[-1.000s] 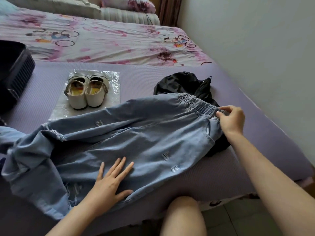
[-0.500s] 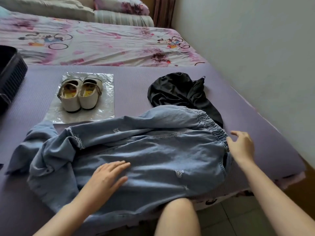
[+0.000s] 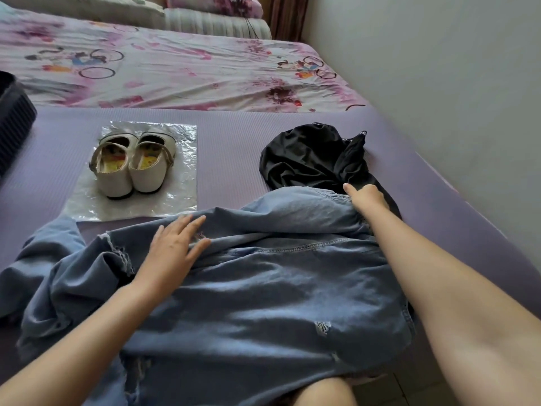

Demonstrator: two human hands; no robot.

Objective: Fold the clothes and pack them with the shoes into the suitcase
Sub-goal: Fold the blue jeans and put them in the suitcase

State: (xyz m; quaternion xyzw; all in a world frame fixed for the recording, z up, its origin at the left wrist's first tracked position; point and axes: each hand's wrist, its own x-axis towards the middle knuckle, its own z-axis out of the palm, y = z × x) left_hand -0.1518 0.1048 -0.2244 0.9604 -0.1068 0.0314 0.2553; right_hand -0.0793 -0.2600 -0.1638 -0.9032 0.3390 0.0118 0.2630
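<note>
Light blue ripped jeans (image 3: pixel 263 288) lie crumpled across the purple mat (image 3: pixel 234 148), their near edge hanging over the mat's front. My left hand (image 3: pixel 175 247) rests flat on the upper leg, fingers spread. My right hand (image 3: pixel 366 197) is at the elastic waistband on the far right, fingers curled into the denim. A black garment (image 3: pixel 310 156) lies bunched just beyond the waistband. A pair of white shoes (image 3: pixel 131 168) stands on a clear plastic sheet (image 3: pixel 181 206) at the mid left. A corner of the black suitcase (image 3: pixel 11 121) shows at the left edge.
Beyond the mat is a bed with a pink floral sheet (image 3: pixel 175 74) and pillows (image 3: pixel 205 22). A white wall (image 3: pixel 439 83) runs along the right side. My bare knee (image 3: pixel 322 394) and floor tiles show below the mat's front edge.
The jeans have been pulled nearer to me. My left hand slid up the leg toward the shoes. My right hand moved from the waistband's near corner to its far end by the black garment.
</note>
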